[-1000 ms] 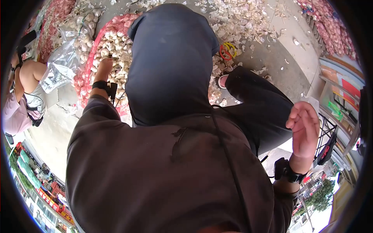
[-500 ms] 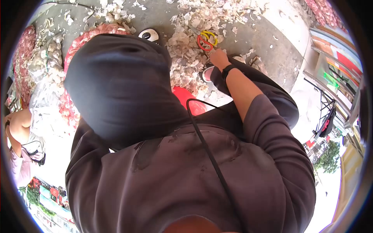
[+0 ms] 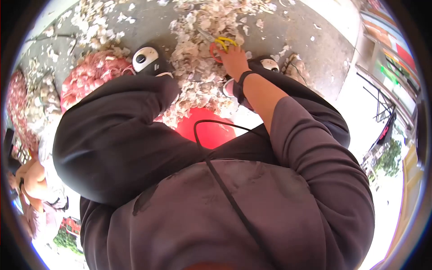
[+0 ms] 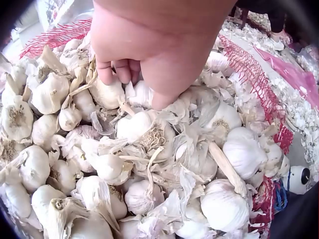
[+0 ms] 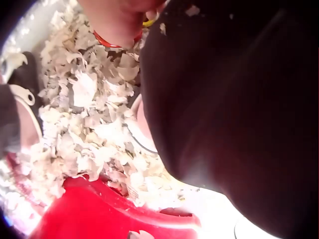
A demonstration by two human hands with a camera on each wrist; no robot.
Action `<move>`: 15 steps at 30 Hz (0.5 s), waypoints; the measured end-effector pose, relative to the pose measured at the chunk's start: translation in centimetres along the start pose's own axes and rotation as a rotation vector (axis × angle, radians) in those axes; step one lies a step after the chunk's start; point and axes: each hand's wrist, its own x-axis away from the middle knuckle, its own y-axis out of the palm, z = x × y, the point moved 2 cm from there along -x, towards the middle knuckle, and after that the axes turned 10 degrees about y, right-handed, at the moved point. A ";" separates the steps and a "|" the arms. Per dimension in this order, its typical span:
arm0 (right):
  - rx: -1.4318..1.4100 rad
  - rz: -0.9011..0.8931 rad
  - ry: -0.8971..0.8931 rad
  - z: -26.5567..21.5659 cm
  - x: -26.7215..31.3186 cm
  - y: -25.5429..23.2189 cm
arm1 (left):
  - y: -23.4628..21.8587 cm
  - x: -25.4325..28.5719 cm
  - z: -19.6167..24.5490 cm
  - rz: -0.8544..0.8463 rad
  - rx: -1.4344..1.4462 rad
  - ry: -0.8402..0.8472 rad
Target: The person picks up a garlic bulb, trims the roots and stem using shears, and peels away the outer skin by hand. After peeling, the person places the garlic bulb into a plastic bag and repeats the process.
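Scissors [image 3: 225, 42] with one red and one yellow handle lie on garlic skins [image 3: 198, 54], blades pointing up and left in the head view. Over the handles is my right hand [image 3: 235, 62], its fingers holding them. The right wrist view shows that hand [image 5: 117, 20] low over the red handle [image 5: 107, 42]. My left hand [image 4: 154, 47] reaches into a heap of garlic bulbs [image 4: 227, 204], thumb and curled fingers gripping a garlic bulb [image 4: 139, 93] that is partly hidden. In the head view my leg hides the left hand.
A red tub [image 3: 204, 128] stands between my legs, below the skins. Red mesh [image 4: 254, 82] edges the bulb heap. My shoes [image 3: 146, 58] flank the skins. Another person [image 3: 36, 184] sits at the left. A black cord [image 3: 225, 189] crosses my front.
My right hand has gone from raised at the right side down to the scissors. The head view has swung, and the left hand has passed out of sight behind my leg.
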 end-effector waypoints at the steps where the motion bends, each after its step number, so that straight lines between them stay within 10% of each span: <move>1: 0.033 0.049 0.002 0.5 0.5 0.0 | -0.6 -0.5 -0.1 -0.001 0.001 0.000; 7: -0.041 -0.208 0.069 -1.3 0.9 0.8 | -5.1 -4.2 -0.7 0.041 0.007 -0.014; 15: -0.377 -0.266 0.368 -1.2 0.9 -1.6 | 0.5 -6.7 1.0 -0.020 0.021 0.082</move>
